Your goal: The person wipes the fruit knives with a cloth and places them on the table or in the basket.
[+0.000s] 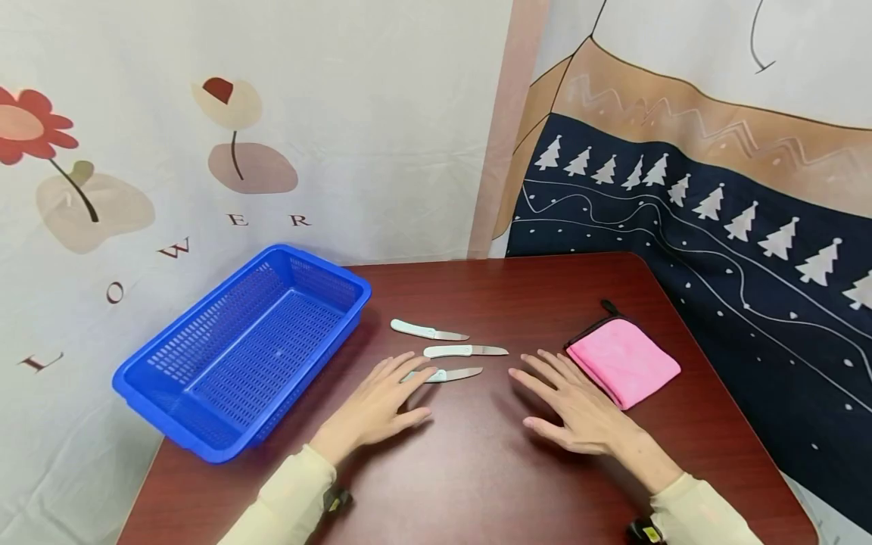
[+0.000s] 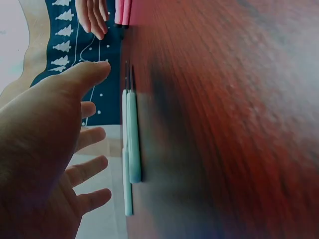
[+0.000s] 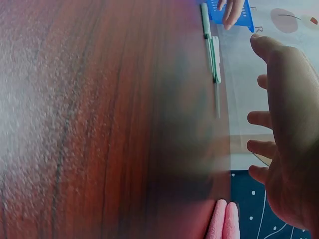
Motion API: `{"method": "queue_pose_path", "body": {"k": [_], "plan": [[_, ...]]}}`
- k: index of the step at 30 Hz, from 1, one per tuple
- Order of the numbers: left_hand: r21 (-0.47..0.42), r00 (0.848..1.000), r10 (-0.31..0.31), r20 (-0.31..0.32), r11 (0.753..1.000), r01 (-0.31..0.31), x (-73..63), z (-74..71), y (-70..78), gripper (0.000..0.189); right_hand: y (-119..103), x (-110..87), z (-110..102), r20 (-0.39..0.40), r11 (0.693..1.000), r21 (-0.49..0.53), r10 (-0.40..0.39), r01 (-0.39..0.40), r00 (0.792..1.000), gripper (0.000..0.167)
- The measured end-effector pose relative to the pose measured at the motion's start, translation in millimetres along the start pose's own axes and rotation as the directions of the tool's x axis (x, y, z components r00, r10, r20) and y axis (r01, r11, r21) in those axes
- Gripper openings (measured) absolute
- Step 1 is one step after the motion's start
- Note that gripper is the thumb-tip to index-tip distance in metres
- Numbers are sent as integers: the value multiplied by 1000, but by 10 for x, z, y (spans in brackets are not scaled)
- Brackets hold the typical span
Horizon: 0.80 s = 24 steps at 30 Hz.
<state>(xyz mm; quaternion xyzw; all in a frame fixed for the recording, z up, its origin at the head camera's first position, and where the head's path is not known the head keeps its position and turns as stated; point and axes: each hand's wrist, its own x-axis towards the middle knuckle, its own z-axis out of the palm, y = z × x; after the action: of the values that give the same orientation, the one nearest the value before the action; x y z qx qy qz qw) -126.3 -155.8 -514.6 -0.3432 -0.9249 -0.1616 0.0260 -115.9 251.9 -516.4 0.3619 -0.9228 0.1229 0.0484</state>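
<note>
Three small knives with pale mint handles lie side by side on the table, blades pointing right: a far knife (image 1: 414, 328), a middle knife (image 1: 450, 351) and a near knife (image 1: 465, 373). My left hand (image 1: 378, 405) hovers over the near knife's handle, partly covering it, with fingers spread and holding nothing. To the right of the blades, my right hand (image 1: 579, 409) is also spread above the tabletop and holds nothing. Just beyond it lies a folded pink cloth (image 1: 625, 362) with black edging and a black loop. Both wrist views show the palms raised off the table.
On the left stands a blue plastic basket (image 1: 354, 299) with perforated walls and nothing inside. The dark red wooden table (image 1: 477, 484) has a rounded far right corner. Printed fabric hangs (image 1: 395, 151) behind the table and along its right side.
</note>
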Motion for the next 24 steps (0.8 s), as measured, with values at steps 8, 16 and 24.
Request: {"method": "queue_pose_path", "body": {"k": [8, 16, 24], "plan": [[55, 999, 27, -23, 998, -26, 115, 25, 28, 66, 30, -39, -46, 3, 999, 25, 35, -35, 999, 82], [87, 998, 54, -22, 995, -52, 253, 57, 78, 65, 100, -92, -100, -24, 999, -2, 36, -36, 999, 82], [110, 998, 50, -24, 993, -47, 369, 88, 101, 60, 156, -137, -182, -20, 997, -20, 69, -69, 997, 81]]}}
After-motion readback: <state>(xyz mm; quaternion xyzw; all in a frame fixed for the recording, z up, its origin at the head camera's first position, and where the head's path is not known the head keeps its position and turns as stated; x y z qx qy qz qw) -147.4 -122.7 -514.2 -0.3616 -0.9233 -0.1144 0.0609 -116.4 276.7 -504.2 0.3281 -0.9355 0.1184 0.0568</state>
